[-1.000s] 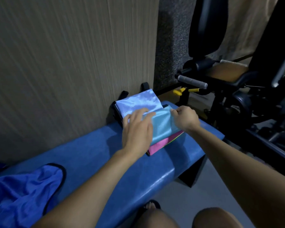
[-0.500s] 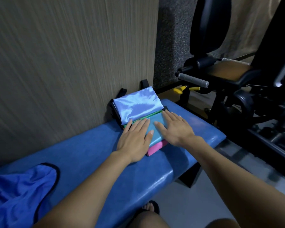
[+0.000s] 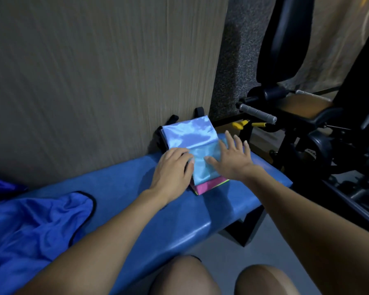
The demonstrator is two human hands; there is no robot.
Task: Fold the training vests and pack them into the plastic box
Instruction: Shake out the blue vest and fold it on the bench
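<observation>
1. We see a folded light-blue vest (image 3: 202, 165) on top of a small stack at the right end of the bench (image 3: 124, 188), close to the wall (image 3: 94, 81).
2. Its far half (image 3: 188, 135) lies tilted up toward the wall, shiny, over a black object (image 3: 173, 119) we cannot identify; whether that is the plastic box, we cannot tell.
3. Under the light-blue vest a pink vest (image 3: 209, 186) shows at the near edge of the stack, with a thin green-yellow edge beside it.
4. Left hand (image 3: 173, 173) rests on the left edge of the stack, fingers curled down over the fabric's left edge at about the fold line; we cannot tell whether they pinch the cloth or only press it.
5. Right hand (image 3: 232, 158) lies flat on the right part of the light-blue vest, fingers straight and spread, thumb pointing left across the fabric; it grips nothing.
6. The 2 hands sit just beside each other, a strip of light-blue fabric between them.
7. A dark-blue vest (image 3: 34, 226) with black trim lies unfolded and crumpled at the left end of the bench, well apart from the stack.
8. Both forearms reach in from the bottom; 2 knees (image 3: 188, 277) show at the lower edge.
9. Right of the bench stands a black gym machine (image 3: 307, 116) with a grey grip handle and a yellow part near it.
</observation>
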